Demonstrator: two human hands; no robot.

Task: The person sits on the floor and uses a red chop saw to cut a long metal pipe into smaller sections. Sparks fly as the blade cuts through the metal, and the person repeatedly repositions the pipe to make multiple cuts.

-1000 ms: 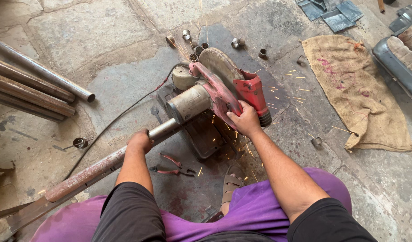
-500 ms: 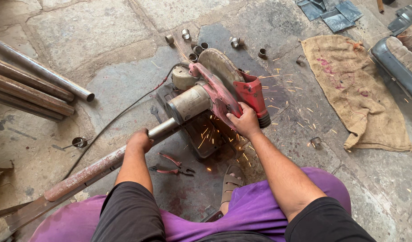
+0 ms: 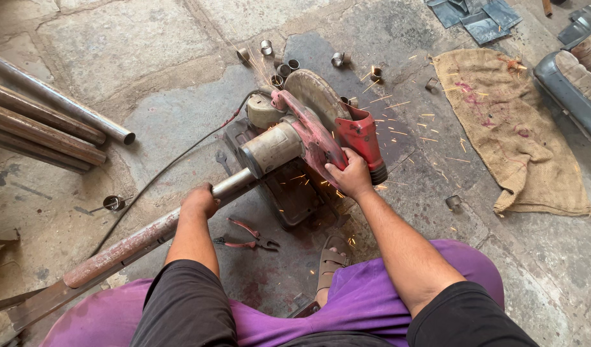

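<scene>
Several long steel pipes [image 3: 48, 122] lie stacked on the stone floor [image 3: 115, 45] at the far left, and a short cut ring [image 3: 113, 203] rests alone below them. A rusty pipe [image 3: 125, 244] runs from the lower left up to the red chop saw [image 3: 302, 138] at centre. The left hand [image 3: 199, 200] is closed around this pipe from above, just short of the saw's vise, fingers wrapped fully over it. Red-handled pliers [image 3: 247, 234] lie on the floor just beside the left forearm, near the saw base. A black power cable [image 3: 173, 164] trails from the saw toward the lower left.

The right hand [image 3: 351, 175] is closed on the saw's handle, beside the red guard, with the saw arm pressed low. Sparks [image 3: 411, 122] fan out to the right and upward from the blade. A sandalled foot [image 3: 331, 260] sits just below the saw base. More cut rings [image 3: 337, 60] are scattered on the floor behind the saw. A burlap sack [image 3: 514, 128] lies flat well to the right, with folded dark sheets [image 3: 478, 16] near the top edge.
</scene>
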